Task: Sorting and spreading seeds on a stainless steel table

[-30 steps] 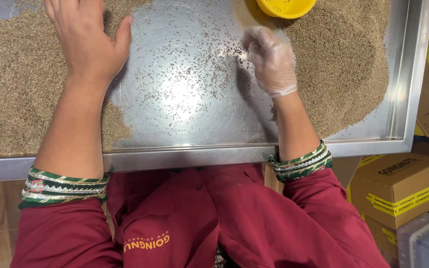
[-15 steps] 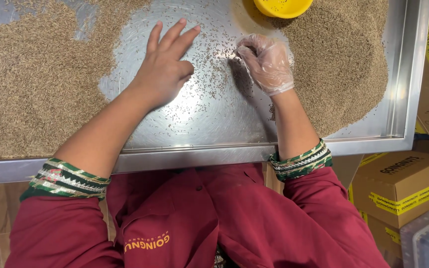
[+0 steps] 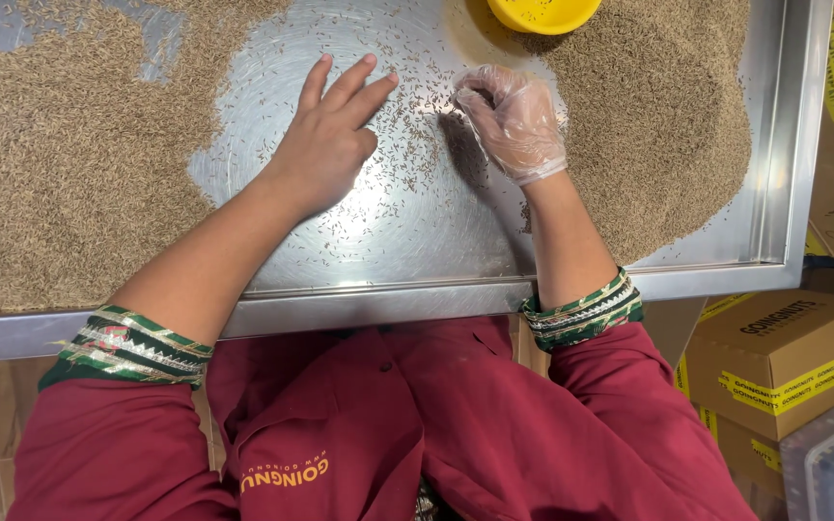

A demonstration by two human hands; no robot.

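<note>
Evidently mid-sorting, the bare left hand (image 3: 325, 145) lay spread flat on the steel tray (image 3: 378, 241) while the gloved right hand (image 3: 514, 121) pinched among scattered seeds (image 3: 407, 145), where picking called for a fine fingertip grip.

Food-packing workshop: steel sorting tray (image 3: 784, 145), seed heaps (image 3: 60, 164), cartons (image 3: 774, 357).

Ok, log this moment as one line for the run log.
left hand: bare, flat on steel tray | right hand: gloved, pinching among scattered seeds | seed piles both sides | yellow bowl top
</note>
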